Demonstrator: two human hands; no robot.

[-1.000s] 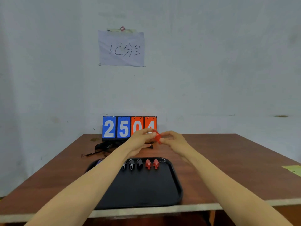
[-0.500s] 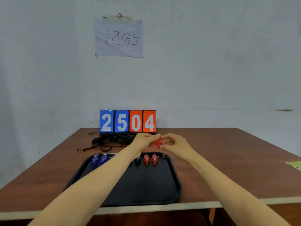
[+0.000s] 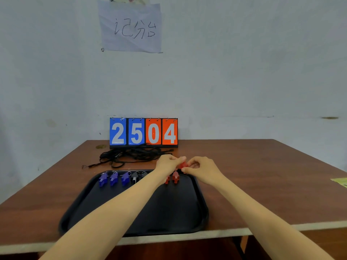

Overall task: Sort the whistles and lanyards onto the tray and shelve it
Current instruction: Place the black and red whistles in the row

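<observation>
Black tray [image 3: 131, 212] lay at the near edge of the brown table [image 3: 262, 175]. Along its far rim stood a row: three blue whistles [image 3: 113, 179], black whistles [image 3: 134, 177] partly hidden by the left forearm, and two red whistles [image 3: 175, 177]. Just above these, the left hand [image 3: 168, 164] and right hand [image 3: 201, 168] met, both pinching a third red whistle [image 3: 182, 164] at the fingertips. Beyond lay tangled black lanyards [image 3: 131, 155], then a scoreboard [image 3: 143, 133] reading 2504, and a paper sheet [image 3: 131, 27] on the wall

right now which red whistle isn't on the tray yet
The red whistle pinched between the left hand and right hand, off the tray; the other two red whistles lie in its row.
</observation>
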